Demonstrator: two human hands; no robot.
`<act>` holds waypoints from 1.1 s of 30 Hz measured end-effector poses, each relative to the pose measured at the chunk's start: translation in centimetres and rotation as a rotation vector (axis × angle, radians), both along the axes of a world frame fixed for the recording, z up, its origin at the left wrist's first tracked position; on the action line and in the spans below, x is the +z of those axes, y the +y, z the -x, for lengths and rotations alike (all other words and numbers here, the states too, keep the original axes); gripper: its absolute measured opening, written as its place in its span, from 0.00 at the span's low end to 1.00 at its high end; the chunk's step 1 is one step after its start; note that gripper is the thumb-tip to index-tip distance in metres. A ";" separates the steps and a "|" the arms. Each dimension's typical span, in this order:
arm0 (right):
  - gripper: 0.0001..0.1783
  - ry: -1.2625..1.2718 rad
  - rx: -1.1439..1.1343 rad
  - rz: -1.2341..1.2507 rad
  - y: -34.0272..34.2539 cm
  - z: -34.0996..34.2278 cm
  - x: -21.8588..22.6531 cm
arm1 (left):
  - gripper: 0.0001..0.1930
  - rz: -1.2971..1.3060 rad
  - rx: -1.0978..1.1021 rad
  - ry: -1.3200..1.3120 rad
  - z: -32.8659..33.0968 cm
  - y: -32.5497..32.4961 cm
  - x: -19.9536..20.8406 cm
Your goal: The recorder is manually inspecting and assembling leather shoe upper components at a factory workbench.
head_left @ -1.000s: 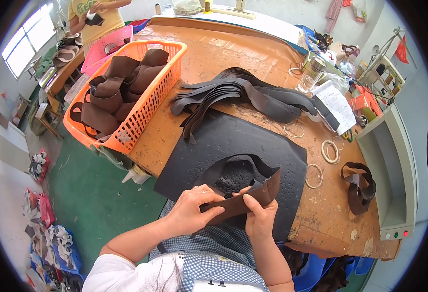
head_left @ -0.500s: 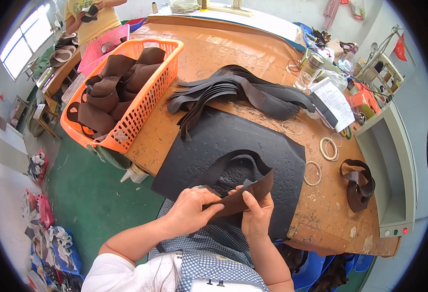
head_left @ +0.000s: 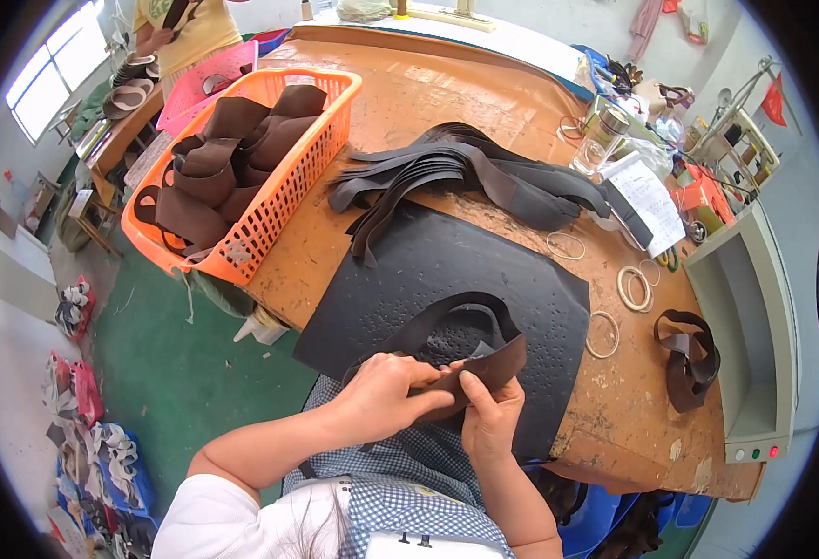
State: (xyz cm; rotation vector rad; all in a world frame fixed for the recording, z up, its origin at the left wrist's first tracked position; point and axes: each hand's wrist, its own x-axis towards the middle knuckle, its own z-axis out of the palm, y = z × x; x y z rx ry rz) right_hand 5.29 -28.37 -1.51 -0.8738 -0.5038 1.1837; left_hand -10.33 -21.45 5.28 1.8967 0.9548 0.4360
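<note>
A long dark brown strip of leather-like material point(head_left: 505, 361) is bent into a loop, its far side curving over a pitted black mat point(head_left: 544, 303). My left hand point(head_left: 381, 396) pinches the strip's near stretch, fingers and thumb closed on it. Close beside it, my right hand point(head_left: 491, 415) grips the same stretch with the thumb on top; its fingers are partly hidden behind the material. A small grey edge shows by the fingertips. Beyond the mat lies a heap of similar strips point(head_left: 493, 182), grey and brown sides showing.
An orange basket point(head_left: 284, 200) of brown loops stands at the left table edge. To the right lie cream rings point(head_left: 633, 287), another brown loop point(head_left: 687, 359), a written sheet point(head_left: 651, 205) and a grey metal housing point(head_left: 754, 345). A person point(head_left: 190, 42) stands behind a pink basket point(head_left: 186, 98).
My left hand has slid rightward along the strip, closer to my right hand, which keeps its grip. The person at the back has shifted, with a dark strip raised. The view has moved slightly.
</note>
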 end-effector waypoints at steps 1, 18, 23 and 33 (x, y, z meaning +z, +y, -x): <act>0.10 0.001 0.006 -0.001 0.0 0.0 0.1 | 0.11 -0.001 0.006 0.001 -0.1 0.1 0.0; 0.12 0.081 -0.046 0.019 -0.1 -0.9 0.6 | 0.10 -0.067 0.020 0.009 0.0 -0.4 -1.2; 0.12 0.091 -0.052 0.048 -0.1 -1.4 0.1 | 0.10 -0.101 -0.024 0.065 1.6 -1.0 -1.9; 0.12 -0.085 -0.007 0.014 -1.0 -0.2 0.4 | 0.12 0.115 0.062 -0.004 0.6 -1.4 -0.3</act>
